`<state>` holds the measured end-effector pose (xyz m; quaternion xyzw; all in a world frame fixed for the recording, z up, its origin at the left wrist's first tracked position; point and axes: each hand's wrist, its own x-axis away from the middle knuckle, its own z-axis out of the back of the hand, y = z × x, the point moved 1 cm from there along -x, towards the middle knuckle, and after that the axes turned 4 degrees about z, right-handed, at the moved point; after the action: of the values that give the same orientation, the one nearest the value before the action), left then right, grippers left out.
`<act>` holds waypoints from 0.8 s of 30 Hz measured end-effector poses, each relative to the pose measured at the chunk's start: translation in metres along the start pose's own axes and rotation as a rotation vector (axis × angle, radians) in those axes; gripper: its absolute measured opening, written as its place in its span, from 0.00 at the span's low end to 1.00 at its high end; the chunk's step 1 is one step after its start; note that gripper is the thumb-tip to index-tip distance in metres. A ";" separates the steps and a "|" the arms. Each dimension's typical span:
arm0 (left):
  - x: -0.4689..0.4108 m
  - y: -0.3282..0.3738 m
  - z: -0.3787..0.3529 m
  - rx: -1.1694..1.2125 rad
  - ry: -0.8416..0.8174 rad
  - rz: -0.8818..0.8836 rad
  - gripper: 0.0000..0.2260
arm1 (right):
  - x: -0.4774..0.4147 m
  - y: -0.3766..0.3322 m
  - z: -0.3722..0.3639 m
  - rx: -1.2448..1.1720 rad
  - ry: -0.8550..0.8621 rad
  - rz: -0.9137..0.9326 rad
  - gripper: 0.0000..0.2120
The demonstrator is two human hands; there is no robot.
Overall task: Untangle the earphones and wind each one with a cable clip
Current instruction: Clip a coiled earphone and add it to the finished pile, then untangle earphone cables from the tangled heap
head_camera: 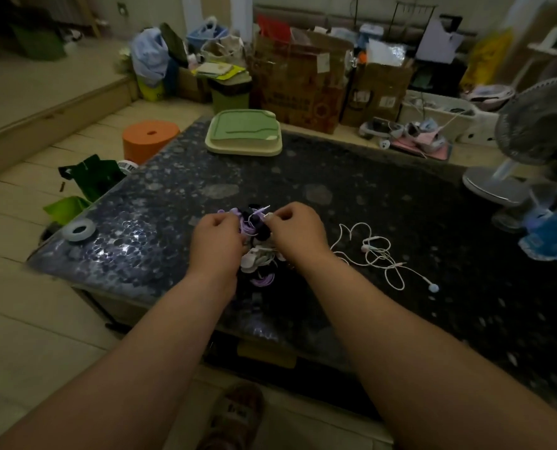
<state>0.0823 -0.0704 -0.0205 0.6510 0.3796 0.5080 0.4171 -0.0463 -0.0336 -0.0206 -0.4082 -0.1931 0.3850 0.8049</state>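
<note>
i see the dark speckled table (351,190) filling the view, with a green-lidded box (243,133) at its far edge. near the middle, the left hand (217,237) curls its fingers into the tangle of earphones (254,220), purple, black and white cords bunched on the tabletop. the right hand (295,230) pinches a pale cord at the tangle's top. a loose white earphone (366,247) lies just right of it, and a tape roll (79,229) sits on the left corner.

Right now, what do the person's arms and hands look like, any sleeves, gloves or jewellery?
The left hand and right hand wear no gloves. The arms behind them are uncovered down to the picture's lower edge, and no sleeve shows. No watch, bracelet or ring is visible, though the dim light could hide a thin one.
</note>
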 end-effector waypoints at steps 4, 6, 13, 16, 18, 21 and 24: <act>0.003 0.001 -0.003 -0.076 0.019 -0.058 0.05 | 0.017 0.018 0.030 -0.095 0.037 0.011 0.05; 0.010 0.002 -0.011 -0.107 0.000 -0.089 0.05 | 0.025 0.035 0.051 -0.089 0.057 -0.014 0.05; 0.033 -0.017 -0.067 -0.210 -0.229 -0.115 0.07 | 0.042 0.115 0.122 0.031 0.244 -0.153 0.07; 0.033 -0.032 -0.091 -0.299 -0.311 -0.084 0.07 | 0.041 0.142 0.147 0.246 0.228 -0.159 0.10; 0.032 -0.043 -0.105 -0.418 -0.358 -0.106 0.08 | 0.037 0.155 0.158 0.352 0.173 -0.143 0.16; 0.035 -0.056 -0.122 -0.706 -0.434 -0.215 0.08 | 0.028 0.166 0.163 0.489 0.011 -0.137 0.28; 0.036 -0.069 -0.133 -0.915 -0.517 -0.240 0.13 | 0.025 0.166 0.160 0.667 -0.102 -0.133 0.22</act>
<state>-0.0457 0.0090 -0.0537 0.4588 0.0761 0.3933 0.7931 -0.2069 0.1290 -0.0600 -0.0893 -0.1228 0.3934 0.9067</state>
